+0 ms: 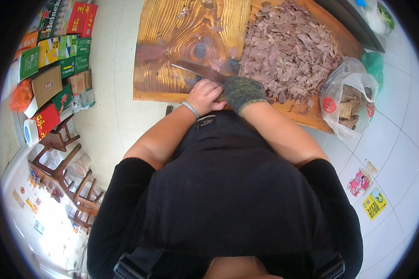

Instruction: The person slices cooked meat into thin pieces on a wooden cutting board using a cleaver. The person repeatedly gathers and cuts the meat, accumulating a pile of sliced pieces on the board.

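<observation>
My right hand (pixel 244 91), in a dark green knit glove, grips a knife at the board's front edge. The knife's blade (pixel 200 69) points left across the wooden board (pixel 167 82). My left hand (pixel 206 96) is bare, with a pale band on the wrist. Its fingers are bent just below the blade, close to the glove; what lies under them is hidden. A large heap of sliced cooked meat (pixel 289 52) covers the board's right part. Beyond the blade lie a few meat scraps (pixel 216 64).
At the right corner a clear plastic bag (pixel 349 101) holds brown chunks, beside a green bag (pixel 373 68). Stacked cartons (pixel 49 87) line the left wall, with wooden stools (pixel 63 174) nearer. A dark-edged surface (pixel 356 24) borders the board at the far right.
</observation>
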Tool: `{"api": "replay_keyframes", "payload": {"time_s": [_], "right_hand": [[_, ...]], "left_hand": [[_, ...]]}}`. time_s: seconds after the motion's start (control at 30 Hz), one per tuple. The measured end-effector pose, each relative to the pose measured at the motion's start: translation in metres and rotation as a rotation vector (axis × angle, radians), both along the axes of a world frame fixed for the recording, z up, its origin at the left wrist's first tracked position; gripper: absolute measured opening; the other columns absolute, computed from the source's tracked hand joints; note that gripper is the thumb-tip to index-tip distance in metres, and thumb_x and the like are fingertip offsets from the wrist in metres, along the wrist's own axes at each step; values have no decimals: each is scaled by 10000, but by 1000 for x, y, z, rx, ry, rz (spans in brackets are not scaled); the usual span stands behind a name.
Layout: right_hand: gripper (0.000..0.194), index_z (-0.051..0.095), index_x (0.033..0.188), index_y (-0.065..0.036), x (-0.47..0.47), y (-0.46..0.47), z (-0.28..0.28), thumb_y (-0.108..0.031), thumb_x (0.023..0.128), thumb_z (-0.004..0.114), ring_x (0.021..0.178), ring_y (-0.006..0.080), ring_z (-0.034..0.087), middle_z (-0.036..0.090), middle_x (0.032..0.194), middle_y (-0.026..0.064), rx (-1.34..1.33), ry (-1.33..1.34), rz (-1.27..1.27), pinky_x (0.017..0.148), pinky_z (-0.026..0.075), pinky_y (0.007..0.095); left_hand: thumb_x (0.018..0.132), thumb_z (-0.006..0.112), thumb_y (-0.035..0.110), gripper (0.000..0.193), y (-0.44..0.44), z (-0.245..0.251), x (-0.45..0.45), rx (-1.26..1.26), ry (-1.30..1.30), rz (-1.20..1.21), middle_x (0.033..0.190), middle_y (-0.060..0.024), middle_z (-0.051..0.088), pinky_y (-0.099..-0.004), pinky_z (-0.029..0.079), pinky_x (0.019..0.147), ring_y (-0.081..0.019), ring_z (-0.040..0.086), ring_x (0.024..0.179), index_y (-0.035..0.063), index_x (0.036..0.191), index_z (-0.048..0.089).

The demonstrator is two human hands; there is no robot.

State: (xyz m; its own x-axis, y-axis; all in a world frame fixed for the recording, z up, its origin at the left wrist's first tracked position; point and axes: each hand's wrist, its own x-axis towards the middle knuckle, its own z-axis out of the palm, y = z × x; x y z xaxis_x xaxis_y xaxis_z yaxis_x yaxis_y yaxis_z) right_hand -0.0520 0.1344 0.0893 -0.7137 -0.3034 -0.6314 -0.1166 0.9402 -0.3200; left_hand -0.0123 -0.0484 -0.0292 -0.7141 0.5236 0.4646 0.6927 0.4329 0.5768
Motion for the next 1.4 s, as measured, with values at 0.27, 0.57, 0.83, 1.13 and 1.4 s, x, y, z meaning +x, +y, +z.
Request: {"api": "replay_keyframes", "payload": {"time_s": [0.27,0.57,0.83,1.13,1.4], "right_hand": [[265,692,1115,-59,38,66,58,-142,931,521,969,388,720,739,1009,212,160,-78,13,844,555,513],[236,702,1071,-55,3,4,3,-148,919,548,976,395,719,737,1023,225,6,-6,27,845,558,511],[248,703,1092,-64,47,60,15,-151,930,536,967,407,720,738,1006,226,175,-58,-110,845,558,510],[276,678,1134,-50,29,60,16,-168,930,534,962,401,720,737,992,225,119,12,-92,847,547,526],[267,688,1118,-55,29,47,32,-167,932,533,964,393,719,736,1002,224,71,-43,4,838,559,516]], "left_hand": [[717,832,342,456,1,-6,-1,-17,34,27,1060,-108,658,-433,521,943,-319,634,1029,76,1064,702],[720,847,313,487,0,-4,1,1,-19,-10,1082,-148,659,-470,507,917,-352,636,1004,34,1079,675],[708,826,315,449,1,-3,-3,2,16,5,1034,-105,652,-434,531,913,-316,623,992,62,1056,697],[732,837,299,476,0,-2,-5,11,40,-21,1084,-129,647,-444,523,933,-337,630,1017,43,1104,686],[707,827,297,471,0,-7,0,4,67,16,1093,-118,656,-436,525,955,-324,632,1024,60,1093,699]]}}
